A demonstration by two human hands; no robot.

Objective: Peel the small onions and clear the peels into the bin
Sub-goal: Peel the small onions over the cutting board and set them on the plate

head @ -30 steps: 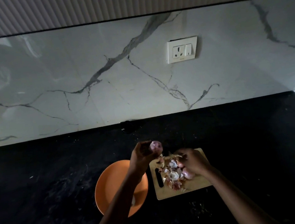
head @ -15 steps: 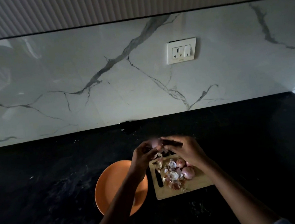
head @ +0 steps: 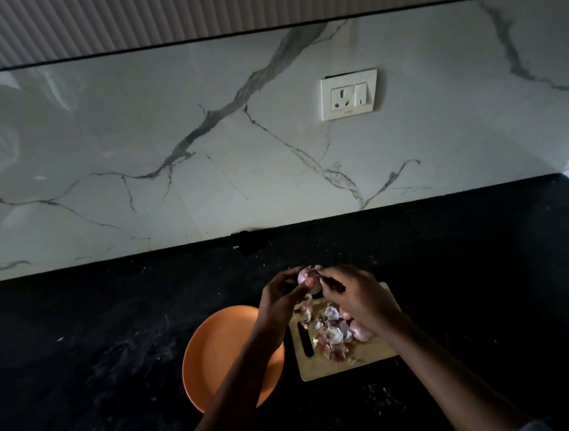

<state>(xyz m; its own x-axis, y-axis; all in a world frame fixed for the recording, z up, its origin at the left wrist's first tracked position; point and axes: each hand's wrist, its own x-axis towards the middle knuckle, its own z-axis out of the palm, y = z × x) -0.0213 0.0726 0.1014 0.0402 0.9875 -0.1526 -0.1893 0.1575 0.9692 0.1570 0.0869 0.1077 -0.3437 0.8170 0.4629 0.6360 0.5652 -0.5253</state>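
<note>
Left hand [head: 282, 299] raised w/ fingers curled round a small pinkish-purple onion [head: 305, 278]. Right hand [head: 355, 295] meets it, fingers pinching a thin dark knife [head: 332, 284] at the onion's top. Below the fingers: wooden cutting board [head: 381, 353] w/ pale peels [head: 331, 335]; round orange plate [head: 213, 355] beside its left edge.

This is a home kitchen, dimly lit. A black stone countertop [head: 114, 333] runs along a white marble-veined backsplash [head: 165, 122], with a ribbed cabinet front [head: 223, 4] hanging above it. A wall socket with a switch [head: 349, 94] sits in the backsplash. On the counter lie a small wooden cutting board [head: 374, 358] strewn with onion peels [head: 333, 334] and an orange plate [head: 216, 355] beside it.
</note>
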